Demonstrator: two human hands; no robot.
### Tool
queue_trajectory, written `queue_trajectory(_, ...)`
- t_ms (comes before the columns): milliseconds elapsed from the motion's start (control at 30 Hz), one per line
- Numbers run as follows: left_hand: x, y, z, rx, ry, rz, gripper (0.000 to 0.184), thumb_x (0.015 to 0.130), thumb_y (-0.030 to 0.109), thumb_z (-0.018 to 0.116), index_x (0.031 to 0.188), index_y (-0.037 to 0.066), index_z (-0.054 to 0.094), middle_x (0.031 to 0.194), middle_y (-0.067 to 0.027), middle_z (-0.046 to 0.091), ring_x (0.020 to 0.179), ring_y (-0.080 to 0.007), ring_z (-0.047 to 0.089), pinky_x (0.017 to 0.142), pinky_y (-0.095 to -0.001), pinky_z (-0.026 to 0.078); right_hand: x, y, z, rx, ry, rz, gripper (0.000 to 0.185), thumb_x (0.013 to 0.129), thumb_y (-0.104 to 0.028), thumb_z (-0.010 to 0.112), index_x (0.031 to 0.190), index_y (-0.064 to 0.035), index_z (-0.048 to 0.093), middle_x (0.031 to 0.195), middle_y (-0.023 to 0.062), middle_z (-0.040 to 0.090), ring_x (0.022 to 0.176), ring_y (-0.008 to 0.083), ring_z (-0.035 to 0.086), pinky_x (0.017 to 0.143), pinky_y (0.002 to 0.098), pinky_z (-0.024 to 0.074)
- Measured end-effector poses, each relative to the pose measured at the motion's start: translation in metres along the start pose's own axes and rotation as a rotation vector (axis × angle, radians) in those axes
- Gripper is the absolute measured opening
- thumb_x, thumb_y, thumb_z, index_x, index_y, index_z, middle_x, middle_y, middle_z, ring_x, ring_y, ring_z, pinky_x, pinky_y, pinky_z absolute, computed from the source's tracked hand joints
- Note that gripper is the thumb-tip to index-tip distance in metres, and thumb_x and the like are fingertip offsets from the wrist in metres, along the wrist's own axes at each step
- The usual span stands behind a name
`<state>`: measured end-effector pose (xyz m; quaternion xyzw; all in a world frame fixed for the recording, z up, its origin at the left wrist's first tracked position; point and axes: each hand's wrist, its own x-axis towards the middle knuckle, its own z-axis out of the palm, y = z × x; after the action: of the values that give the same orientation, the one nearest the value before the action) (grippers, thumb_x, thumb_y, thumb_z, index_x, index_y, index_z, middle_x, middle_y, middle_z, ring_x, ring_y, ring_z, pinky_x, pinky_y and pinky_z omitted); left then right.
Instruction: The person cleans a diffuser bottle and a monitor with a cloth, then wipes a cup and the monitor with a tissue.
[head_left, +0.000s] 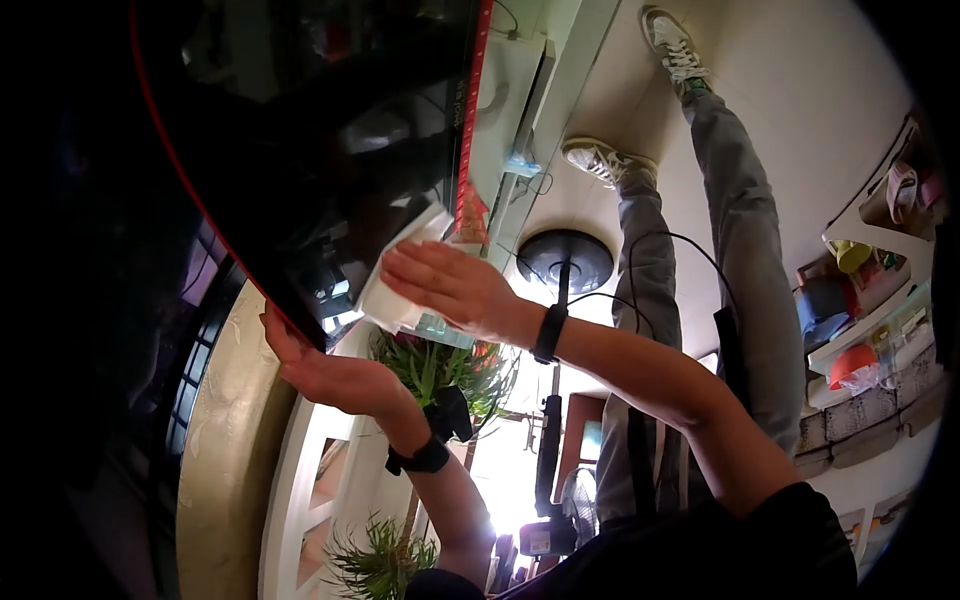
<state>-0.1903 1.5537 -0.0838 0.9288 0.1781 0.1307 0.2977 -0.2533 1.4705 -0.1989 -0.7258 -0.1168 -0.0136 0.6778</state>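
Observation:
A large dark glossy monitor with a red edge fills the upper left. My right hand presses a folded white cloth flat against the glass, close to the screen's lower corner. The fingers lie straight together over the cloth. Below it, my left hand grips the monitor's corner, its fingertips at the red edge and partly hidden behind it. Dark bands circle both wrists.
Potted plants stand beyond my hands. A black stand with a round base is near my legs, with loose cables around. At right, shelves hold assorted items, including a red-orange object.

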Motion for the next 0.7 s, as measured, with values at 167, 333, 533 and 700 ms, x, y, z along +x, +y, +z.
queue_trajectory(167,0.001,0.001,0.0,0.009,-0.002,-0.06,0.065,0.102,0.037,0.014,0.13,-0.01,0.05,0.132,-0.0245,0.053,0.122,-0.0327,0.052,0.11,-0.0415,0.036,-0.016,-0.016,-0.033,0.182,-0.119,0.187,0.044,0.09,-0.005,0.058,0.134,-0.0041,0.053,0.143,0.0131,0.049,0.124,0.0255,0.054,0.102,0.0368,0.045)
queue_trajectory(333,0.002,-0.004,-0.004,-0.003,-0.038,0.003,0.068,0.103,0.04,0.013,0.133,-0.012,0.045,0.133,-0.0263,0.052,0.124,-0.034,0.051,0.108,-0.0426,0.038,0.025,-0.016,-0.088,0.297,0.536,0.72,0.018,0.097,-0.006,0.053,0.11,0.0033,0.062,0.1,0.0093,0.064,0.086,0.0082,0.058,0.07,0.0235,0.0471)
queue_trajectory(533,0.001,-0.008,-0.005,0.001,-0.035,0.057,0.069,0.103,0.039,0.014,0.133,-0.016,0.043,0.132,-0.03,0.051,0.122,-0.0363,0.053,0.105,-0.0444,0.041,0.136,0.089,-0.164,0.094,0.876,-0.141,0.034,0.09,0.006,0.056,0.122,-0.003,0.061,0.115,0.0133,0.062,0.104,0.0238,0.06,0.087,0.0321,0.0499)
queue_trajectory(700,-0.001,-0.006,-0.004,-0.077,-0.033,-0.05,0.071,0.101,0.047,0.016,0.133,-0.009,0.047,0.136,-0.0244,0.05,0.128,-0.033,0.047,0.111,-0.0428,0.033,0.165,0.044,-0.117,-0.108,0.767,-0.084,0.037,0.084,0.0,0.065,0.12,-0.0083,0.063,0.115,0.0093,0.068,0.108,0.0236,0.064,0.09,0.0336,0.0521)
